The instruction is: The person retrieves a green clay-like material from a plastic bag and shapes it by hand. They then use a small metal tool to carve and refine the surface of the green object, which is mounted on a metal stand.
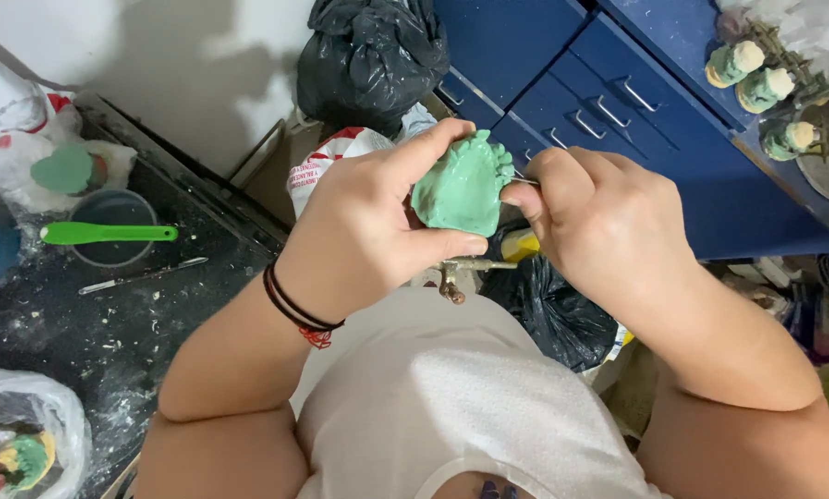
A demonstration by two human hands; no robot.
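My left hand [368,222] grips a green dental cast [463,188], thumb under it and fingers over its top edge. My right hand [599,217] is closed around a thin metal tool whose tip touches the cast's right side; most of the tool is hidden in the fist. Both hands are held in front of my chest, above a white shirt [470,397]. Black bands circle my left wrist.
A dark speckled counter [109,333] at left carries a rubber mixing bowl [114,226] with a green spatula [108,233], a metal spatula [142,275] and plastic bags. Blue drawers [609,102] stand ahead, with a black bag [370,55] beside them. More green casts [756,88] sit at the top right.
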